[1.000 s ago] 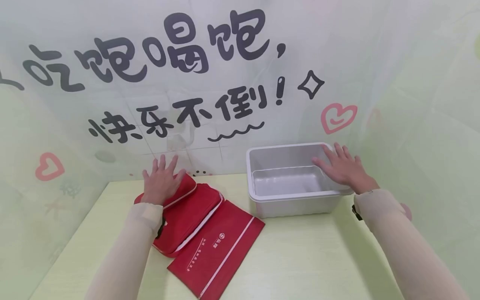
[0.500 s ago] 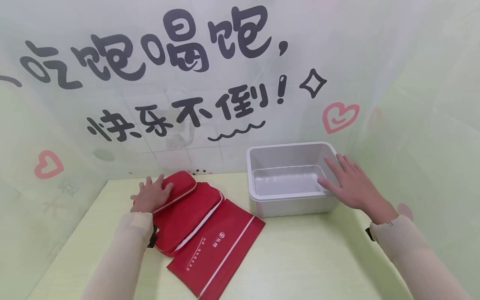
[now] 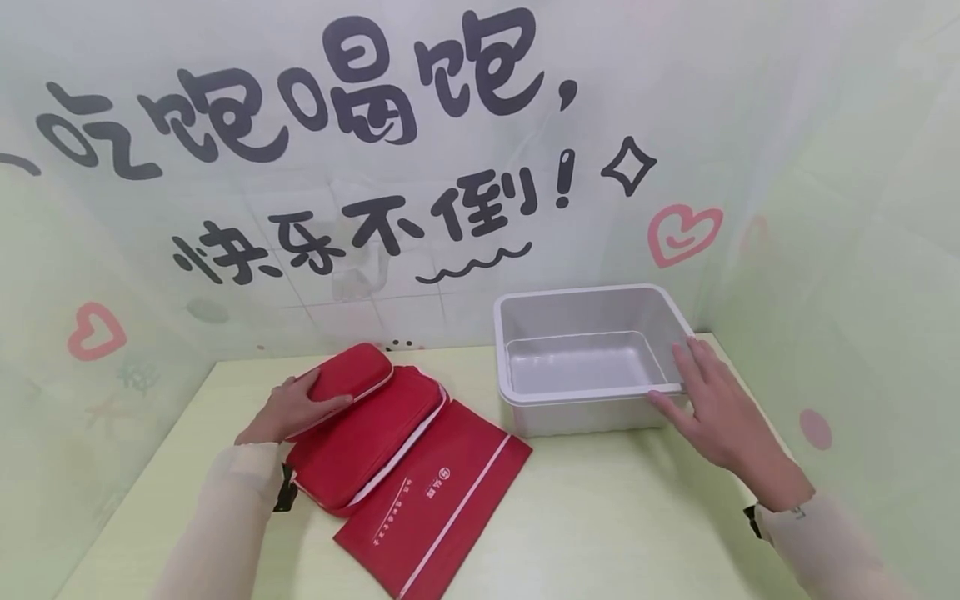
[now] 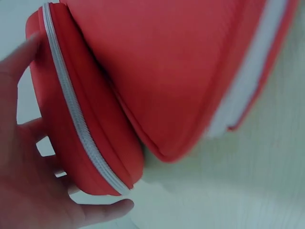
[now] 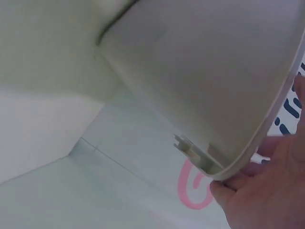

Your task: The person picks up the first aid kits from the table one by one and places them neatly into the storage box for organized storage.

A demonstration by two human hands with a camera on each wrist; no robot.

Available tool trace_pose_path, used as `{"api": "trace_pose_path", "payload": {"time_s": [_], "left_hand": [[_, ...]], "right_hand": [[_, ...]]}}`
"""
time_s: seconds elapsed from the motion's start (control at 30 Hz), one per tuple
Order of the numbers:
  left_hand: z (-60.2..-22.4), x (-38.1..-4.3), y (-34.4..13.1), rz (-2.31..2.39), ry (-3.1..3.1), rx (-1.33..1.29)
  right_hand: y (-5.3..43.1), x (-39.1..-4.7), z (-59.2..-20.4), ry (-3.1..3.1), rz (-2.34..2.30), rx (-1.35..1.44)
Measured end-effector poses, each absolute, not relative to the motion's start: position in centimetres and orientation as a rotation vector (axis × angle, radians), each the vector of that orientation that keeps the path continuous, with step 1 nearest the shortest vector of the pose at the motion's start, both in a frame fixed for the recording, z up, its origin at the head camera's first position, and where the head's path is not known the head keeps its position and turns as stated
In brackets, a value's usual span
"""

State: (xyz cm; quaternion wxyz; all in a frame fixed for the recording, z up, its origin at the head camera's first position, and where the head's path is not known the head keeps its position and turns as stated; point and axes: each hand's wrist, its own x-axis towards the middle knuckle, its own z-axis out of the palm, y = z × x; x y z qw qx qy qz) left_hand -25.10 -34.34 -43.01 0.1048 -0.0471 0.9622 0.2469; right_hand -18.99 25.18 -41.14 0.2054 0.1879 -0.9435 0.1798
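Observation:
My left hand is around the near end of a red zip case, thumb on one side and fingers on the other. In the left wrist view the case shows its pale zipper, and one finger extends past its end. The case leans against a flat red bag with a white edge. My right hand grips the near right corner of a light grey plastic bin. Seen from the right wrist, fingers curl at the bin's rim; some fingertips are hidden behind it.
A flat red pouch with white print and a white stripe lies in front of the bag. The pale table meets a printed white curtain behind and at both sides.
My left hand has come down from above the zip case to its near end. My right hand has moved from over the bin, out to the right, then onto its near corner.

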Motion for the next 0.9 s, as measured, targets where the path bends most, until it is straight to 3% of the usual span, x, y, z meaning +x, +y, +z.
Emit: {"api": "trace_pose_path", "payload": {"time_s": [0.37, 0.9], "left_hand": [[-43.6, -25.2, -35.2, 0.706, 2.851, -0.104], [-43.6, -23.8, -34.9, 0.684, 3.038, 0.001]], "right_hand": [[24.8, -18.4, -43.4, -2.41, 0.546, 0.297], [24.9, -18.6, -44.0, -2.331, 0.569, 0.249]]}}
